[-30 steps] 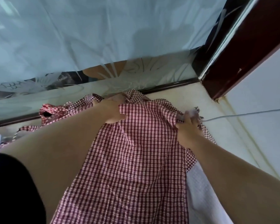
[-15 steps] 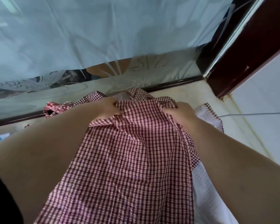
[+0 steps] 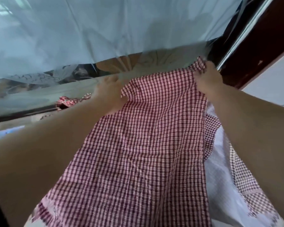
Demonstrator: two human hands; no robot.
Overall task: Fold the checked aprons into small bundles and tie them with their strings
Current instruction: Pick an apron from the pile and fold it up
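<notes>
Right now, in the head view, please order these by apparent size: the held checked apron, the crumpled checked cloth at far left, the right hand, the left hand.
1. checked apron, clearly largest.
2. right hand and left hand, about alike, not ranked.
3. crumpled checked cloth, smallest, though farther away and partly hidden.

No readable text, label or number anywhere.

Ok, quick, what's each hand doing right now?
Left hand: blurred at the left edge of the apron, grip cannot be told.
Right hand: pinching the apron's top corner.
</notes>
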